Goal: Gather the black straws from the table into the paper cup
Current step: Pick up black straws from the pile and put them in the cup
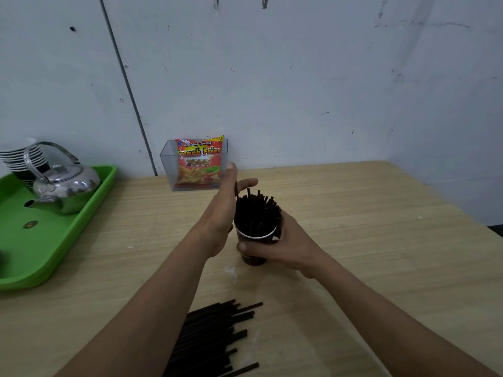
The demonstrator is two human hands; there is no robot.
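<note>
Grips the paper cup [257,241] in the right hand [285,242], thumb curled across the near wall, fingers wrapped round the far side, forearm reaching in from the lower right. Lays the left hand [220,213] edge-on against the left flank of the bundled straws [257,210], fingers straight and together, thumb spread over the tips; touches without clasping. Holds the cup about mid-tabletop [367,240]; cannot tell whether its base rests on the wood. Looks dark and smooth-walled, with a thin white rim, much of the wall hidden by the gripping hand. Bristles with thin matte black tubes, fanned unevenly above the rim. Has the loose straws [215,338] in a rough parallel heap at the front edge, cut off by the frame. Shows pale wood grain with whitish smears. Carries a glossy green tray [62,240] at the left edge, cropped, with a shiny metal kettle [68,186] and stacked cups [21,156] half hidden behind its handle. Has a clear box [167,164] holding a red snack packet [200,164] at the back edge.
</note>
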